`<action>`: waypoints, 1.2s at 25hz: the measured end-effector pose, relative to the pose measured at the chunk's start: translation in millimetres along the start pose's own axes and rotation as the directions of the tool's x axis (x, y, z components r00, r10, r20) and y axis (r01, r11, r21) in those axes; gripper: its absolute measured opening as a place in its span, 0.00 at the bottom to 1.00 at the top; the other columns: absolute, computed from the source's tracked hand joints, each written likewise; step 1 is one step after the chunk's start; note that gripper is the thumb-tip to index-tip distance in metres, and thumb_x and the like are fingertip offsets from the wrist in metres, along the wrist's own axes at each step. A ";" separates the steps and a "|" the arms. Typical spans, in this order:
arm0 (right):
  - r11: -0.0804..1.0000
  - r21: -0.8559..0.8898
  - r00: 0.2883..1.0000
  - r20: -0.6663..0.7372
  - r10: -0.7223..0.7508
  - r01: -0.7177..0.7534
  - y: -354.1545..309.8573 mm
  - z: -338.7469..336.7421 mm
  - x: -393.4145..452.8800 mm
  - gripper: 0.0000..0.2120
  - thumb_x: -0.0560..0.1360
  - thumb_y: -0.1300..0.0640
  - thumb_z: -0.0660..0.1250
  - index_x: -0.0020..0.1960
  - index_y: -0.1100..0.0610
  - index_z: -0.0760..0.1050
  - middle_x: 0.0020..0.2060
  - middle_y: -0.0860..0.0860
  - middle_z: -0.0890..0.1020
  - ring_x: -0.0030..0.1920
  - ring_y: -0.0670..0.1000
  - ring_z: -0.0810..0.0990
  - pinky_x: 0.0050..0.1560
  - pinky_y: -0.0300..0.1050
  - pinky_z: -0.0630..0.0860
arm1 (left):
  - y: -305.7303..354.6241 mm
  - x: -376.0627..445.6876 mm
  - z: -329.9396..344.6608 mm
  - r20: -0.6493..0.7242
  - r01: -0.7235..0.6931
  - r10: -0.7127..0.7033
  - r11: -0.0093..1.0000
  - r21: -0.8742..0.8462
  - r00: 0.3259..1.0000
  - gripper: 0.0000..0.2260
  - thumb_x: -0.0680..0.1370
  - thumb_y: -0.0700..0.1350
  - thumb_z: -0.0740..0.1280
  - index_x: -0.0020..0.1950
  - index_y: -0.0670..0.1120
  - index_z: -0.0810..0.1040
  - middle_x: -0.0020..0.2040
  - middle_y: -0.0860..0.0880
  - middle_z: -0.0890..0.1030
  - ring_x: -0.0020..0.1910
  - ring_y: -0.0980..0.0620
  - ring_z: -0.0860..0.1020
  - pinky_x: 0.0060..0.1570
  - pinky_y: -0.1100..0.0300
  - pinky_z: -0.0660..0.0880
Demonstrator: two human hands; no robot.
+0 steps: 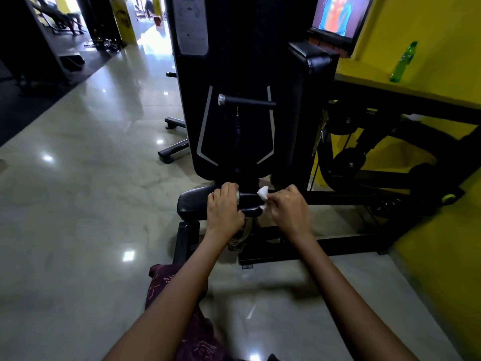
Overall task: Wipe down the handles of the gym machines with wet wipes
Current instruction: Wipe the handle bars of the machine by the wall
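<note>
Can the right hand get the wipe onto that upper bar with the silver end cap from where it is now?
Probably yes. The right hand holds the wipe at the low handle, and the upper bar juts out above with nothing in front of it. Lifting the arm looks enough.

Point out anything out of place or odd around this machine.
One thing: a green bottle stands on the yellow ledge right of the gym machine. Nothing looks spilled or damaged.
</note>
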State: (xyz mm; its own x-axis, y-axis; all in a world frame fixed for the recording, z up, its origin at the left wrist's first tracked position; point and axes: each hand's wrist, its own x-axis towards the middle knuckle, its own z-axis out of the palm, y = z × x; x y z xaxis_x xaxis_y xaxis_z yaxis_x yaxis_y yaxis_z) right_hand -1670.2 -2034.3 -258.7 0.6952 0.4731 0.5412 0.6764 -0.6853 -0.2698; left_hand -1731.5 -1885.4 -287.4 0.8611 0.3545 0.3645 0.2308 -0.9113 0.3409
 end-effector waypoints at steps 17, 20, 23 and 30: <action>0.996 0.084 0.954 0.299 -0.019 -0.006 -19.2 3.9 26.9 0.09 0.76 0.62 0.62 0.52 0.62 0.80 0.49 0.56 0.75 0.50 0.53 0.74 0.45 0.47 0.74 | 1.5 -2.7 0.3 -0.003 0.018 -0.018 0.997 -0.070 1.000 0.25 0.69 0.40 0.71 0.65 0.42 0.69 0.60 0.44 0.73 0.58 0.44 0.72 0.59 0.52 0.67; 0.957 -0.066 0.916 0.276 0.291 -0.284 4.9 -8.5 42.3 0.09 0.76 0.59 0.64 0.46 0.65 0.78 0.45 0.57 0.76 0.46 0.56 0.78 0.39 0.43 0.70 | 1.9 -2.6 -0.6 -0.005 0.014 -0.014 0.998 -0.066 1.000 0.26 0.68 0.40 0.71 0.65 0.42 0.69 0.60 0.44 0.73 0.58 0.44 0.72 0.60 0.52 0.68; 0.965 -0.044 0.901 0.349 0.258 -0.259 -27.3 -7.1 56.0 0.07 0.76 0.64 0.62 0.41 0.64 0.75 0.39 0.56 0.76 0.44 0.58 0.78 0.40 0.46 0.72 | 2.7 -2.1 2.4 -0.001 0.014 -0.014 0.998 -0.055 1.000 0.26 0.68 0.40 0.71 0.64 0.41 0.69 0.60 0.43 0.73 0.58 0.44 0.72 0.60 0.51 0.68; 0.993 0.103 0.952 0.305 0.025 -0.059 -10.7 -5.2 25.2 0.09 0.73 0.67 0.63 0.48 0.62 0.82 0.50 0.58 0.78 0.50 0.57 0.78 0.47 0.49 0.77 | 2.4 -2.5 3.8 0.005 0.003 -0.003 0.999 -0.050 1.000 0.27 0.68 0.40 0.71 0.65 0.40 0.69 0.62 0.43 0.72 0.59 0.43 0.72 0.61 0.50 0.68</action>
State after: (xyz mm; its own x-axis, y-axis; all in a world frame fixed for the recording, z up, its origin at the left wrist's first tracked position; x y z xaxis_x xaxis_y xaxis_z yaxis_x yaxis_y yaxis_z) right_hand -1661.2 -2018.0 -238.0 0.7526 0.6026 0.2654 0.6559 -0.6511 -0.3819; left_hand -1731.3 -1889.2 -290.8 0.8626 0.3559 0.3594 0.2103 -0.8986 0.3852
